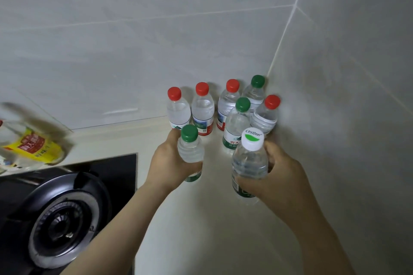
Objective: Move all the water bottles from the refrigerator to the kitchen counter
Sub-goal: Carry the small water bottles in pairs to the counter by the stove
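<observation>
Left hand [169, 163] fingers wrapped round green-cap bottle [191, 152], right hand [279, 176] fingers round white-cap bottle [249, 163], both low over worktop [212, 230], not let go. Six bottles [202, 111] already stand in corner. Fridge unseen; remainder unknown.

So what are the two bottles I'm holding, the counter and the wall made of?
Green-capped bottle and white-capped bottle: thin clear plastic, ribbed and see-through, with opaque plastic caps. Counter: smooth cream slab, faintly glossy, probably stone or composite. Wall: large pale grey glazed tiles, judging by sheen and grout lines.
</observation>
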Demonstrator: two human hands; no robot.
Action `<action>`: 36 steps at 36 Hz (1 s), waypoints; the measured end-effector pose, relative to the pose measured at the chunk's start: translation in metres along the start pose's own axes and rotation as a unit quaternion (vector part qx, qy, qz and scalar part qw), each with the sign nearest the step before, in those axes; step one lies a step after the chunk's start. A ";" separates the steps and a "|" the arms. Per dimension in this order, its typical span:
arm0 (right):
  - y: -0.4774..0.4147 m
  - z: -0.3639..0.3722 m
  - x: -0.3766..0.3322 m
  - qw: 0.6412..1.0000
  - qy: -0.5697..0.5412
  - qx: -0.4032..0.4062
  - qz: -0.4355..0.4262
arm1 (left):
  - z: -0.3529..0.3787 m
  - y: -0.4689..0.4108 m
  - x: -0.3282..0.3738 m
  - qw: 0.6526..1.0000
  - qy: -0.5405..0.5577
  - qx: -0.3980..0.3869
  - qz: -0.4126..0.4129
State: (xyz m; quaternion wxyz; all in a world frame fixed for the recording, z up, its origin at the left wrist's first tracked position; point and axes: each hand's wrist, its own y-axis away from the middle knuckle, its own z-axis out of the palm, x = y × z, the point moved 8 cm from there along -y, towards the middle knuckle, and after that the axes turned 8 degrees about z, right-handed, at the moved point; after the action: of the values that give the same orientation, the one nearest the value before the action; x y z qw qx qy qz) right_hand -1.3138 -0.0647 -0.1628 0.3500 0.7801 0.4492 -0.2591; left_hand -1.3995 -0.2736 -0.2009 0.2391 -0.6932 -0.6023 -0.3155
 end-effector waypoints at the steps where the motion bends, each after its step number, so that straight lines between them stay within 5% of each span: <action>1: -0.001 0.001 0.001 1.000 -0.003 -0.002 0.001 | 0.001 -0.003 -0.001 1.000 -0.002 0.003 -0.001; 36: -0.020 0.029 0.000 0.999 -0.015 -0.030 -0.031 | 0.007 -0.049 -0.023 0.997 0.039 0.061 0.023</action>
State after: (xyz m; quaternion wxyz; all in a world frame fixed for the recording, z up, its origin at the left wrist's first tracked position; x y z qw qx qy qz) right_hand -1.3340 -0.0806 -0.1869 0.3720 0.7510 0.4753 -0.2680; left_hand -1.4480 -0.2764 -0.2248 0.3114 -0.6783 -0.5945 -0.2992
